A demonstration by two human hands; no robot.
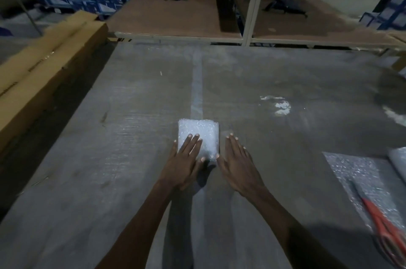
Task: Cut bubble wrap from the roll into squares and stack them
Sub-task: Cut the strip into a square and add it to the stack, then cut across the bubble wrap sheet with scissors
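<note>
The person leans over the grey table (109, 136), and the stack of bubble wrap squares (198, 136) lies in the middle of it, on a pale stripe that may serve as a mark for the place; the left hand (186, 160) lies flat on the near part of the stack with straight fingers, I think to press the springy sheets down so they do not slide; the right hand (238, 165) is also flat and spread, on the table just beside the right edge of the stack, perhaps to square that side; neither hand grips anything; far to the right lies a loose sheet of bubble wrap (356, 178) with the red scissors (382, 218) upon it, kept near for the next cut, and the roll (398, 161) shows at the border.
</note>
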